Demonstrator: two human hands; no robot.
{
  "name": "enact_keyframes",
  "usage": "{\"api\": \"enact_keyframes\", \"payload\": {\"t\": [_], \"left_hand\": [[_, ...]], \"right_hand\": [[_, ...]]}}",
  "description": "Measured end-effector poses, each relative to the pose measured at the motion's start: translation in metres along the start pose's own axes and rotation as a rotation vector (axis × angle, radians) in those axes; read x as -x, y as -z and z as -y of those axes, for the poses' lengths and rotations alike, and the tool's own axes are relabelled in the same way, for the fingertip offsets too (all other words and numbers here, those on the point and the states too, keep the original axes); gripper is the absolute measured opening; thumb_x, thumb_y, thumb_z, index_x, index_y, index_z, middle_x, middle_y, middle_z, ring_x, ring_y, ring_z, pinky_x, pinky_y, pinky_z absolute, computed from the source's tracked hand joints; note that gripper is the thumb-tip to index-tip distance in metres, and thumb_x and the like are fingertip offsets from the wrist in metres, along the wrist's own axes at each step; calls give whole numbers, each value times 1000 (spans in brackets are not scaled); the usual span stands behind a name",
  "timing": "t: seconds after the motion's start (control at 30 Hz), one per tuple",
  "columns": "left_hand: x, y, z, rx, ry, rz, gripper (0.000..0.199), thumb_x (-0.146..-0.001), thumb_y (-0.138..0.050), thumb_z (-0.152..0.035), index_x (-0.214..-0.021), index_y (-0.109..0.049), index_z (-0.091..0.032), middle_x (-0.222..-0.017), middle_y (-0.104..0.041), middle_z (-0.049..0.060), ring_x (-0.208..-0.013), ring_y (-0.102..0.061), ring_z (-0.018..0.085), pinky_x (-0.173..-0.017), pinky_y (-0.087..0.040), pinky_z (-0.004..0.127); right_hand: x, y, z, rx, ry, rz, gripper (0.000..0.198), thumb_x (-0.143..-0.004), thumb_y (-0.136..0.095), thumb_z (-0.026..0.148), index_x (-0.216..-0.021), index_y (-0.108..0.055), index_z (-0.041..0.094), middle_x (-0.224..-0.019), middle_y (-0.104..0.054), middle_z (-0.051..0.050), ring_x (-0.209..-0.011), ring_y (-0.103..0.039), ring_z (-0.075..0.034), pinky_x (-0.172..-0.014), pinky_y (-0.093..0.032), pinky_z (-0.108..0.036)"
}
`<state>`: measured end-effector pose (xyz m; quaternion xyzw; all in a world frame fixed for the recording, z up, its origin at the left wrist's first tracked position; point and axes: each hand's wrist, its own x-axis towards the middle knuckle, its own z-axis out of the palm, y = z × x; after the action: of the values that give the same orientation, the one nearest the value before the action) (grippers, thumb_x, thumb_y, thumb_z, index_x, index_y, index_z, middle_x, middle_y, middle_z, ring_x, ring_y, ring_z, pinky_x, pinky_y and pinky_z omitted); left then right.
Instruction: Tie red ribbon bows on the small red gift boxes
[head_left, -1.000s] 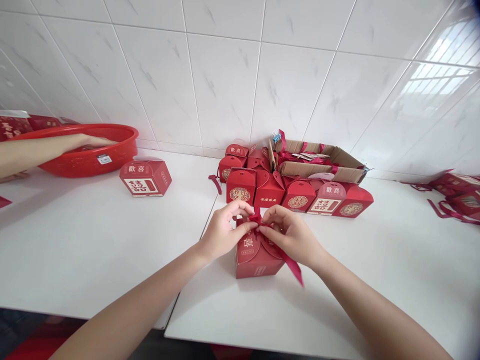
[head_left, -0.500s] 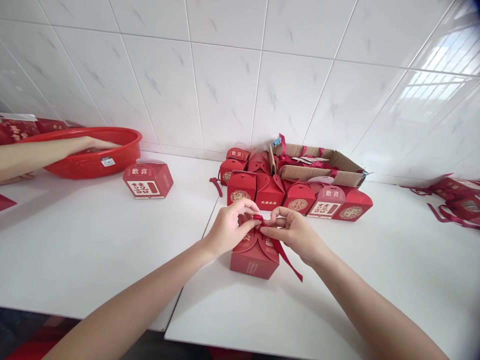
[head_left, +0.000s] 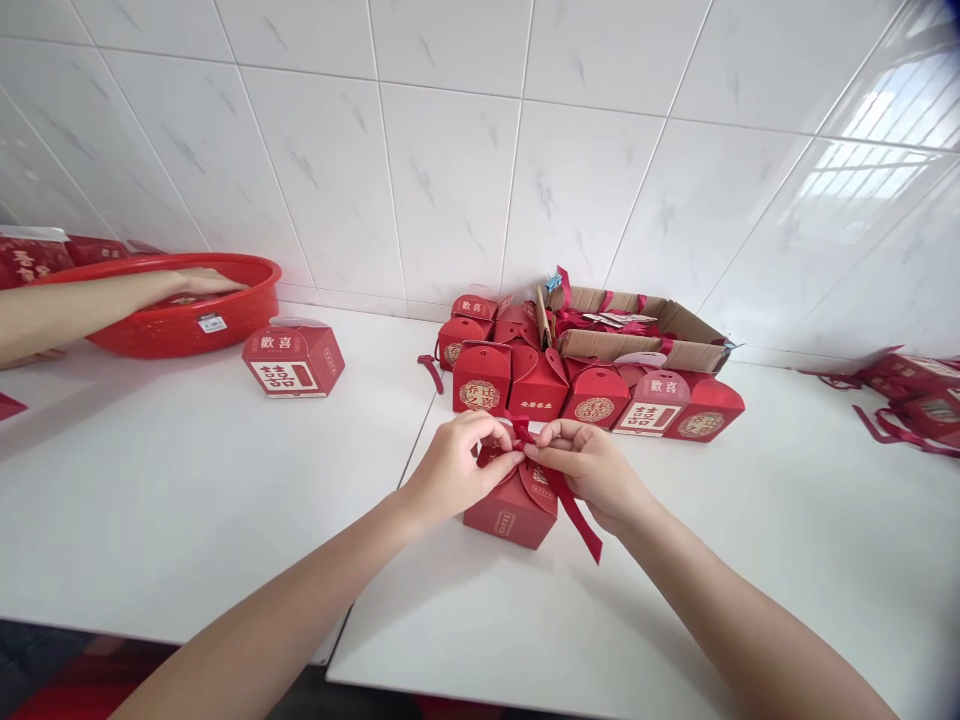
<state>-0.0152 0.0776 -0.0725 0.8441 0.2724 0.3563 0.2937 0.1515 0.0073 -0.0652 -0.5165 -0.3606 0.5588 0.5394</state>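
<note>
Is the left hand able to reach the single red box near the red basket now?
Probably yes, but not at once: the left hand is pinching the ribbon on the box. The white table between it and the single red box lies bare.

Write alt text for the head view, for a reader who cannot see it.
Left hand and right hand pinch a red ribbon atop a small red box on a white table. Behind stand more red boxes and a cardboard box; far left, another person's hand reaches into a red basket.
</note>
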Motion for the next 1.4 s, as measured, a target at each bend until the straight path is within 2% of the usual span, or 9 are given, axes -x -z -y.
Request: {"api": "enact_keyframes", "payload": {"t": [0.1,0.23,0.57,0.77,1.1,1.17,1.23,1.33,1.4], "left_hand": [[-2,1,1,-19,19,2,12,-77,-67,-26,-70,-62,-18,-76,-67,2,-70,-58,14,-63,-44,26],[-2,6,2,45,40,37,11,-78,-65,-23,-69,-61,-19,-80,-68,1,-71,-60,13,-66,-47,26],[2,1,3,-49,6,-64,5,-77,-63,-19,-73,-63,-20,-78,-69,1,-72,-62,15,-69,-49,28],[4,0,3,18,42,-114,5,-78,-64,-22,-82,-64,-20,-86,-72,2,-79,-66,17,-70,-52,28],[5,0,7,-7,72,-125,5,-76,-68,-26,-74,-67,-21,-81,-70,2,-78,-65,18,-73,-52,31],[5,0,8,10,81,-96,6,-76,-67,-26,-73,-66,-21,-82,-69,2,-79,-64,18,-75,-51,32],[5,1,8,29,82,-74,6,-77,-66,-26,-74,-65,-21,-83,-69,2,-81,-64,18,-77,-50,31],[6,1,8,45,83,-58,5,-78,-64,-24,-74,-63,-20,-83,-68,1,-81,-63,17,-79,-49,31],[6,1,8,48,86,-48,6,-79,-62,-23,-74,-61,-20,-82,-67,1,-80,-62,17,-80,-49,31]], "right_hand": [[4,1,7,67,-38,33,30,-64,-78,34,-82,-60,17,-65,-59,3,-43,-37,-2,-38,-18,-19],[12,5,21,174,-21,155,30,-74,-70,35,-98,-61,19,-44,-36,11,-37,-19,-3,-37,-10,-21],[15,8,24,87,-91,220,29,-79,-65,34,-103,-55,21,-41,-29,11,-41,-18,-5,-43,-14,-22],[16,8,30,68,-126,222,29,-79,-66,36,-102,-55,21,-43,-27,11,-42,-17,-6,-44,-13,-23],[17,6,31,67,-131,206,28,-77,-67,34,-98,-55,21,-45,-31,11,-41,-19,-5,-43,-13,-22],[17,8,30,118,-108,216,28,-79,-65,36,-101,-55,21,-43,-27,12,-41,-19,-5,-43,-15,-22],[14,10,28,221,-37,198,28,-80,-63,39,-101,-57,21,-47,-36,10,-42,-24,-5,-43,-19,-21],[4,15,22,472,169,45,23,-81,-61,41,-90,-60,20,-75,-59,1,-51,-41,-7,-47,-31,-22],[-6,19,15,630,288,-87,21,-81,-60,38,-86,-59,19,-91,-63,-3,-66,-53,-11,-57,-42,-25]]}}
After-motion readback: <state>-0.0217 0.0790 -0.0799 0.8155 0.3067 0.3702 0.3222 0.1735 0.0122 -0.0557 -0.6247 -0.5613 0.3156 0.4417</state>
